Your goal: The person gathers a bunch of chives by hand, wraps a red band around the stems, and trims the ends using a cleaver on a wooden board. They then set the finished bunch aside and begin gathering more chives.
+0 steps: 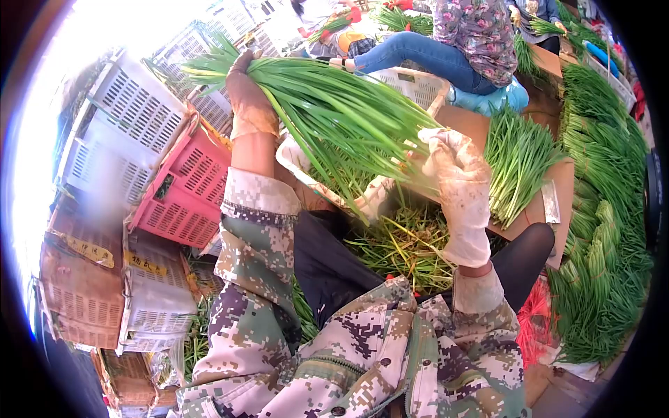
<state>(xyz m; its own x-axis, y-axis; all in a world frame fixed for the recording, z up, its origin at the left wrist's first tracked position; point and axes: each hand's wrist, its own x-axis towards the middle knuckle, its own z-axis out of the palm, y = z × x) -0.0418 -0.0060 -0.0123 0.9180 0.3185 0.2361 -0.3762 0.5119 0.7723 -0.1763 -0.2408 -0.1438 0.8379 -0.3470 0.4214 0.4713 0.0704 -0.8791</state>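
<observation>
My left hand (249, 94), in a brownish glove, is closed round a bunch of garlic chives (341, 97) high in front of me. The bunch lies nearly level, one end sticking out past my left fist and the longer part fanning to the right. At that right end is my right hand (456, 164), in a stained whitish glove, its fingers curled in against the ends of the stalks. What those fingers pinch is hidden. Below the bunch stands a white basket (296, 155) with greens in it. Loose, yellowish trimmings (408, 244) lie between my knees.
A tied-looking bunch of chives (519, 164) rests on cardboard (557, 226) at my right knee. Beyond it runs a long heap of chives (606, 230). Stacked white crates (139, 97) and a red crate (185, 184) stand at left. A co-worker (477, 42) sits ahead.
</observation>
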